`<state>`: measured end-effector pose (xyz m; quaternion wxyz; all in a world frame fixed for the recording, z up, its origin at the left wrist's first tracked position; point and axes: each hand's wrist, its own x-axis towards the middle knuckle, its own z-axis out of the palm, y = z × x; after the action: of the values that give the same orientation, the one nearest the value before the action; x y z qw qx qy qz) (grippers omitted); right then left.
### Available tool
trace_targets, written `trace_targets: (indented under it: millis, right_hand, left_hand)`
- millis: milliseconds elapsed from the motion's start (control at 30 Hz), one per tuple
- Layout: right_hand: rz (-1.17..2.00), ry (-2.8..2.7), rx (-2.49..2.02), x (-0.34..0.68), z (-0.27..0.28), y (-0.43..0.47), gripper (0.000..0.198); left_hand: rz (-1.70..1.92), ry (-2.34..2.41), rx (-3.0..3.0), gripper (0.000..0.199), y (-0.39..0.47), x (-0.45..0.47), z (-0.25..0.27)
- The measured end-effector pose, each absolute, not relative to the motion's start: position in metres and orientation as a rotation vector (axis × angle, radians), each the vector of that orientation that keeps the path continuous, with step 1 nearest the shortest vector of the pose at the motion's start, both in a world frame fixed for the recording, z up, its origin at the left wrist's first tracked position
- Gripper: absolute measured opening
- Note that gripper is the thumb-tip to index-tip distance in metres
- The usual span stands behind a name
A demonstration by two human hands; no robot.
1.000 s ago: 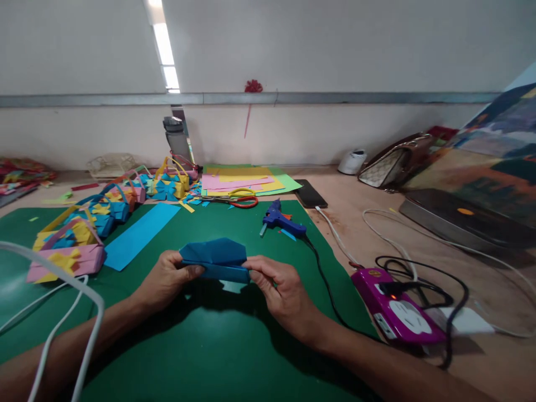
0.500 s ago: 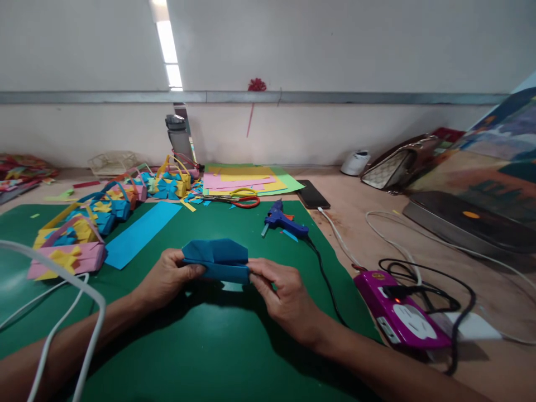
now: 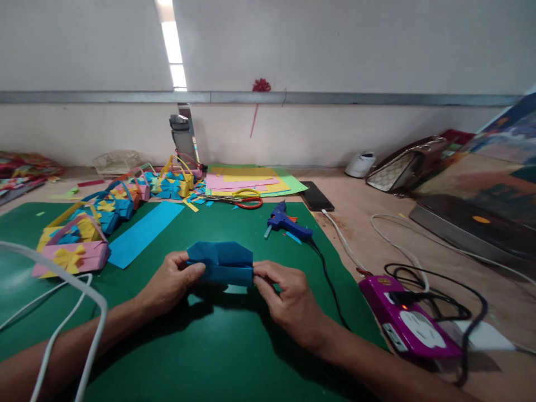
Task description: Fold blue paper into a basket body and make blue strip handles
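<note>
Left hand (image 3: pixel 171 282): in the head view, my thumb presses the front of the left end of the folded blue paper (image 3: pixel 221 265), fingers behind it.
Right hand (image 3: pixel 291 296): my thumb and index finger pinch the right end; my hands are apart, the paper between them.
Folded blue paper: lifted over the green mat (image 3: pixel 209 352), a flap with slanted corners standing behind, a straight band along the front.
Blue strip (image 3: pixel 146 231): flat on the mat, beyond my left hand.
Paper baskets (image 3: pixel 108 220): lined up at the left, a pink one (image 3: pixel 95 253) nearest me with a yellow flower (image 3: pixel 70 258) on its front.
Glue gun (image 3: pixel 293 225): lying on the mat beyond my right hand, its black cord (image 3: pixel 328 272) running toward me.
Red-handled scissors (image 3: pixel 250 207): by the near edge of the coloured sheets (image 3: pixel 247 174).
Power strip (image 3: pixel 385 315): magenta, right of the mat, one black plug (image 3: pixel 401 297) in it, a small light glowing.
</note>
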<state>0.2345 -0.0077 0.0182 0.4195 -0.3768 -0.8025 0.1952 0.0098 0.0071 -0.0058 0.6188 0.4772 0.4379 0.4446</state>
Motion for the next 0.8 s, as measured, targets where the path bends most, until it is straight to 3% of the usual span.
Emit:
trace_targets:
  millis: [433, 800]
  right_hand:
    - [0.441, -2.016, -0.996, 0.235, 0.019, -0.011, 0.018]
    - [0.362, -2.008, -0.946, 0.235, 0.017, -0.007, 0.016]
  left_hand:
    - [1.110, 0.888, 0.863, 0.031, -0.003, 0.020, 0.001]
    - [1.096, 1.050, 1.112, 0.043, -0.002, 0.017, 0.004]
